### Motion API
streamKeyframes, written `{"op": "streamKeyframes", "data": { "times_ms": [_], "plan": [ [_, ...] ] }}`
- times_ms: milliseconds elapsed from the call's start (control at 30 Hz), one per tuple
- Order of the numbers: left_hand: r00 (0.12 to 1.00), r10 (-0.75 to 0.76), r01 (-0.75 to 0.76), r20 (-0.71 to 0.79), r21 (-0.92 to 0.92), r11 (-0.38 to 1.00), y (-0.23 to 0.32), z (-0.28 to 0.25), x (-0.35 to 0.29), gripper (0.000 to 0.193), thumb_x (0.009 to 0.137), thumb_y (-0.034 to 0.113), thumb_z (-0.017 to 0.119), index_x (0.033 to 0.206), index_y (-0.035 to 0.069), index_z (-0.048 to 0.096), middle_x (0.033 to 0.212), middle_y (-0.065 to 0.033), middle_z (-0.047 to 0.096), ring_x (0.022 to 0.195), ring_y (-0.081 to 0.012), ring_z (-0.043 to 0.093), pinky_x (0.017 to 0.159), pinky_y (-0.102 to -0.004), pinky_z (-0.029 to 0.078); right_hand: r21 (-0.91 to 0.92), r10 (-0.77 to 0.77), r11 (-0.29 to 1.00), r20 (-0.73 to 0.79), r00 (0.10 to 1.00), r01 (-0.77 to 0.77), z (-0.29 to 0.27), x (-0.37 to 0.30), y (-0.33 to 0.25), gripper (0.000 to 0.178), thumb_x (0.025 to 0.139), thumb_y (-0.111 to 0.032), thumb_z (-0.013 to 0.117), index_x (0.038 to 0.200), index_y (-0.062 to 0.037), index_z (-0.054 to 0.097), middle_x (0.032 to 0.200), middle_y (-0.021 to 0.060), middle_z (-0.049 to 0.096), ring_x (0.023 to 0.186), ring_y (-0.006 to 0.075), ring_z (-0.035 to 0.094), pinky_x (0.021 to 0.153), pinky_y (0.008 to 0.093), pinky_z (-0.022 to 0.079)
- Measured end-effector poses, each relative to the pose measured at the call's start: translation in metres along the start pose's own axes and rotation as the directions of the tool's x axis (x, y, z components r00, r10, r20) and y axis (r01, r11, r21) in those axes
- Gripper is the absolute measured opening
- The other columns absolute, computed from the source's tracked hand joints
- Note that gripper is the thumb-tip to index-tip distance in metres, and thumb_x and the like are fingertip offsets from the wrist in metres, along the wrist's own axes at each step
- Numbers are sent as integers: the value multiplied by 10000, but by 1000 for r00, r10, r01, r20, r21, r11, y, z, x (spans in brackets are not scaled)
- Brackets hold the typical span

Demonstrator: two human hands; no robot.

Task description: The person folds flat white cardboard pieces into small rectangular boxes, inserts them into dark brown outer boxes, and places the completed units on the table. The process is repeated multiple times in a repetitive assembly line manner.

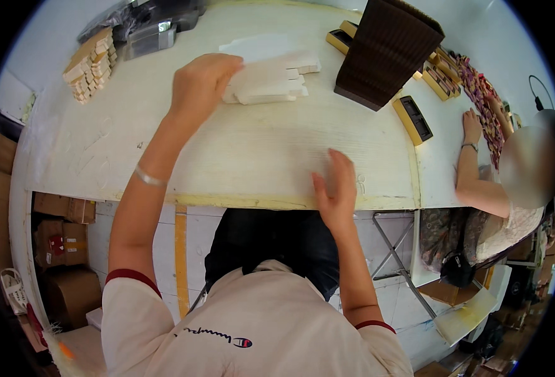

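Note:
A stack of flat white cartons [266,88] with notched ends lies on the table toward the back. My left hand [203,83] is at the left side of this stack, its fingers closed on the edge of a flat white carton [261,49] that is smeared by motion. Fingertips are partly hidden behind the hand's back. Nearer the table's front edge, my right hand [339,191] hovers with thumb and fingers apart and nothing between them.
A tall dark brown stack of trays [384,53] leans at the back right. Yellow boxes with black inserts [413,120] lie beside it. Flat cardboard pieces [92,66] are stacked at the far left. A co-worker's arm [478,169] rests on the table's right end.

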State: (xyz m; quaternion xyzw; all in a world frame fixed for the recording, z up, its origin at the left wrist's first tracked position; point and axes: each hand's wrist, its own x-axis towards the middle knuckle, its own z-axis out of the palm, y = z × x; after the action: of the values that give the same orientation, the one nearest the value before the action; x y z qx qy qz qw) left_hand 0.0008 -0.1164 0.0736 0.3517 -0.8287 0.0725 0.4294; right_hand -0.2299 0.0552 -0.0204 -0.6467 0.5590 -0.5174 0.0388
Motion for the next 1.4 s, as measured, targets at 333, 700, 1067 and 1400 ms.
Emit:
{"op": "streamKeyframes", "data": {
  "times_ms": [333, 700, 1067, 1400],
  "plan": [
    [823, -155, 367, 546, -303, 879, 114, -28, -125, 126, 769, 74, 711, 886, 58, 668, 857, -65, 670, 720, -259, 624, 622, -327, 509, 54, -330, 943, 294, 897, 329, -29, -25, -19, 282, 743, -25, 711, 1006, -5, 613, 875, 126, 620, 779, 299, 581, 730, 406, 463],
    [927, -2, 36, 374, -85, 996, 119, -19, -143, 377, 671, 155, 761, 1019, 72, 643, 1051, -45, 570, 949, -257, 534, 804, -404, 439, -143, -337, 884, 462, 820, 444, -18, -19, -20, 357, 784, -122, 677, 1126, -43, 613, 1110, 119, 539, 1012, 265, 548, 879, 419, 434],
    [822, -117, 268, 558, -197, 943, 94, -11, -124, 152, 731, 192, 740, 774, 67, 666, 845, -58, 596, 767, -240, 557, 688, -371, 453, -137, -31, 976, 690, 723, 172, -5, -2, -41, 302, 697, 3, 618, 998, -10, 606, 925, 118, 584, 857, 294, 573, 741, 365, 482],
    [718, -460, 530, 523, 19, 848, 109, -28, -124, 279, 812, 184, 671, 1040, 40, 600, 895, -111, 619, 748, -318, 621, 645, -404, 482, 460, 92, 504, 813, 575, -731, 4, -4, -54, 408, 880, 30, 575, 1280, -16, 511, 1088, 155, 616, 1027, 247, 608, 882, 338, 474]
  ]
}}
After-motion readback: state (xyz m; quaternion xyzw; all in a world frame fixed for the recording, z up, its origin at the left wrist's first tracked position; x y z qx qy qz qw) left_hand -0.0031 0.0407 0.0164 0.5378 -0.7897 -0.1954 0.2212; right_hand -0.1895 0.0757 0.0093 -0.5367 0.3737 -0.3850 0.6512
